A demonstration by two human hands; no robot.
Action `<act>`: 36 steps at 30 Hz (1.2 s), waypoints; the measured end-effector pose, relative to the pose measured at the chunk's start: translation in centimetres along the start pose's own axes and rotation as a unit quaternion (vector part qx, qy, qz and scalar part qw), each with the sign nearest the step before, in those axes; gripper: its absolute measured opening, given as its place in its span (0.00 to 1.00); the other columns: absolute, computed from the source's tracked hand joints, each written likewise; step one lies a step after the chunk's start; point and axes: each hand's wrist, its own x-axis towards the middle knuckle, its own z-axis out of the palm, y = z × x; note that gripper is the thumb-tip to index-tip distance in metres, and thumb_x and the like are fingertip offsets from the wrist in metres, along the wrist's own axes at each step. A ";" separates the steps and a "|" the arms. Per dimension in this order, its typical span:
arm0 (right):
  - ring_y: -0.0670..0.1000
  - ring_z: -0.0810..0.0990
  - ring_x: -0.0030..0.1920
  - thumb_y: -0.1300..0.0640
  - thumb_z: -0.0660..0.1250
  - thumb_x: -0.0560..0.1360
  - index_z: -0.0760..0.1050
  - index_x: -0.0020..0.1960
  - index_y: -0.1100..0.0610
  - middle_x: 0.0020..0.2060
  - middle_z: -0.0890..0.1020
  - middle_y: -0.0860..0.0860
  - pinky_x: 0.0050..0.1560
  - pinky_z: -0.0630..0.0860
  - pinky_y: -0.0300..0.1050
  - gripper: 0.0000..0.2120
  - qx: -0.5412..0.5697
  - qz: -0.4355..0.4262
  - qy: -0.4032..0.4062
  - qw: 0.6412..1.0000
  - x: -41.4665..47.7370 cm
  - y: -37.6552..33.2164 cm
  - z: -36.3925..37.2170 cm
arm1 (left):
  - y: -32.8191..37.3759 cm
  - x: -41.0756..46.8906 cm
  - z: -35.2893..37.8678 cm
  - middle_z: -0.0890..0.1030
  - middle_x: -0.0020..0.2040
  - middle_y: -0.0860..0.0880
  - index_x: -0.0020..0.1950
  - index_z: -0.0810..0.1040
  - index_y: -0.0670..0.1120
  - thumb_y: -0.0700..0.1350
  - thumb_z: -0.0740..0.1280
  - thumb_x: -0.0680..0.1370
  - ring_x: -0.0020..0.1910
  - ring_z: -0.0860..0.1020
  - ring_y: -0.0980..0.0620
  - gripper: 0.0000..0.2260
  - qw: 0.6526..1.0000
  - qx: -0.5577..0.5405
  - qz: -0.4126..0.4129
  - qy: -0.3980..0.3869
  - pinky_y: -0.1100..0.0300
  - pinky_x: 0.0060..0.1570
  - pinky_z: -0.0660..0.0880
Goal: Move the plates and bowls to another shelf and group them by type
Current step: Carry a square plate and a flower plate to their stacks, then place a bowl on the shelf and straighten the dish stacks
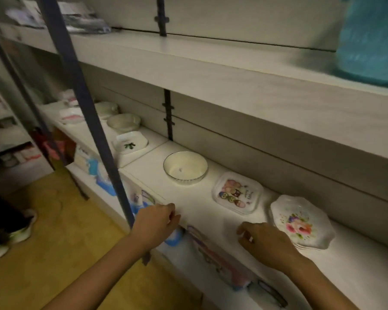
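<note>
Head view, white bowl [185, 167] with dark rim mid-shelf [197, 211], square cartoon plates [237, 193] and scalloped floral plates [301, 222] stacked toward its right end, left grip [157, 222] at front edge, right grip [264, 242] beside floral plates, both loosely curled, empty, blue post [94, 121], yellowish floor [54, 231].

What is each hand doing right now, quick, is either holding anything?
Left hand: open, loosely curled, holding nothing, at the shelf edge.
Right hand: open, loosely curled, holding nothing, beside the floral plate.

White bowl [185, 167]; owl-print plate [237, 193]; floral plate [301, 222].
</note>
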 end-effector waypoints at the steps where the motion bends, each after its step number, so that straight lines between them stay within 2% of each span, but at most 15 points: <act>1: 0.50 0.77 0.56 0.46 0.55 0.78 0.71 0.62 0.45 0.58 0.78 0.46 0.54 0.73 0.43 0.14 -0.005 -0.010 -0.002 1.000 0.8 -1.5 0.0 | -1.6 -0.6 -0.3 0.70 0.34 0.52 0.42 0.71 0.47 0.55 0.55 0.78 0.35 0.74 0.49 0.14 1.000 -0.005 -0.006 0.009 0.61 0.30 0.65; 4: 0.50 0.77 0.56 0.46 0.55 0.78 0.71 0.62 0.46 0.58 0.78 0.47 0.54 0.73 0.43 0.15 -0.010 -0.035 -0.004 0.999 3.2 -6.2 0.3 | -6.6 -2.1 -1.1 0.69 0.31 0.53 0.39 0.68 0.50 0.55 0.56 0.78 0.34 0.73 0.51 0.12 0.999 -0.036 -0.035 0.012 0.59 0.33 0.68; 7: 0.52 0.77 0.56 0.47 0.56 0.78 0.71 0.63 0.47 0.59 0.78 0.50 0.52 0.72 0.43 0.15 -0.016 -0.055 -0.016 0.998 5.8 -11.5 0.7 | -11.9 -3.5 -2.2 0.74 0.37 0.53 0.45 0.73 0.49 0.55 0.56 0.78 0.35 0.74 0.53 0.12 0.998 -0.020 -0.050 0.013 0.59 0.35 0.73; 9: 0.53 0.77 0.57 0.48 0.55 0.78 0.70 0.63 0.48 0.60 0.77 0.51 0.51 0.72 0.44 0.15 -0.022 -0.068 -0.020 0.997 7.9 -15.5 1.1 | -16.0 -4.3 -3.0 0.74 0.38 0.54 0.45 0.72 0.51 0.56 0.56 0.78 0.35 0.72 0.55 0.11 0.998 0.001 -0.061 0.016 0.66 0.30 0.69; 11: 0.53 0.78 0.56 0.47 0.55 0.78 0.71 0.63 0.48 0.60 0.78 0.50 0.50 0.72 0.44 0.15 -0.024 -0.083 -0.014 0.996 10.1 -19.5 1.6 | -19.9 -4.9 -4.0 0.73 0.39 0.55 0.44 0.69 0.54 0.57 0.55 0.78 0.35 0.71 0.57 0.09 0.997 0.021 -0.075 0.019 0.69 0.28 0.62; 13: 0.53 0.78 0.53 0.47 0.55 0.78 0.72 0.61 0.49 0.58 0.79 0.50 0.45 0.70 0.43 0.15 -0.024 -0.097 -0.002 0.995 12.1 -23.4 2.0 | -23.9 -5.1 -5.0 0.74 0.40 0.55 0.46 0.71 0.53 0.57 0.55 0.78 0.35 0.71 0.58 0.10 0.995 0.038 -0.089 0.027 0.70 0.27 0.61; 16: 0.51 0.76 0.47 0.47 0.55 0.79 0.72 0.60 0.49 0.56 0.79 0.51 0.44 0.68 0.42 0.14 -0.016 -0.117 0.009 0.993 14.5 -28.5 1.7 | -29.0 -5.2 -6.4 0.75 0.40 0.55 0.46 0.72 0.52 0.56 0.55 0.79 0.33 0.70 0.58 0.11 0.992 0.054 -0.103 0.038 0.70 0.26 0.60; 20: 0.52 0.78 0.52 0.47 0.57 0.78 0.72 0.59 0.49 0.55 0.79 0.51 0.48 0.75 0.44 0.13 -0.011 -0.133 0.007 0.991 17.4 -33.9 0.9 | -34.5 -4.5 -7.7 0.79 0.41 0.54 0.47 0.74 0.51 0.55 0.55 0.79 0.32 0.70 0.59 0.12 0.992 0.055 -0.104 0.052 0.71 0.26 0.60; 23: 0.53 0.78 0.53 0.48 0.57 0.79 0.73 0.59 0.51 0.55 0.79 0.52 0.50 0.75 0.46 0.13 -0.020 -0.137 0.015 0.990 19.9 -37.1 0.4 | -38.1 -3.0 -7.8 0.81 0.43 0.53 0.49 0.75 0.51 0.56 0.55 0.78 0.37 0.76 0.57 0.13 0.992 0.043 -0.112 0.048 0.69 0.30 0.66; 26: 0.54 0.78 0.54 0.49 0.56 0.79 0.72 0.59 0.52 0.56 0.78 0.53 0.48 0.73 0.44 0.13 -0.013 -0.145 0.021 0.989 22.9 -39.7 0.4 | -41.3 -0.6 -7.6 0.80 0.42 0.53 0.48 0.74 0.51 0.56 0.55 0.78 0.38 0.77 0.56 0.13 0.992 0.039 -0.117 0.040 0.65 0.36 0.74; 31: 0.53 0.78 0.53 0.51 0.57 0.79 0.74 0.59 0.54 0.55 0.79 0.54 0.51 0.76 0.45 0.13 0.027 -0.141 0.025 0.989 29.7 -44.2 0.8 | -46.4 5.0 -8.2 0.73 0.40 0.53 0.50 0.74 0.49 0.55 0.54 0.79 0.37 0.72 0.56 0.13 0.994 0.005 -0.107 0.035 0.62 0.40 0.76; 33: 0.54 0.78 0.54 0.51 0.57 0.79 0.74 0.60 0.55 0.56 0.79 0.54 0.53 0.76 0.45 0.14 0.042 -0.135 0.025 0.990 32.5 -45.8 0.5 | -48.6 7.5 -8.8 0.74 0.42 0.52 0.52 0.74 0.49 0.55 0.55 0.79 0.38 0.72 0.56 0.13 0.994 -0.013 -0.104 0.028 0.62 0.43 0.77; 36: 0.54 0.77 0.56 0.52 0.57 0.79 0.73 0.62 0.56 0.58 0.79 0.55 0.55 0.75 0.46 0.15 0.047 -0.118 0.030 0.991 36.5 -47.6 0.1 | -51.8 11.4 -9.4 0.79 0.49 0.51 0.55 0.73 0.49 0.55 0.57 0.78 0.41 0.74 0.56 0.13 0.995 -0.040 -0.090 0.007 0.64 0.44 0.76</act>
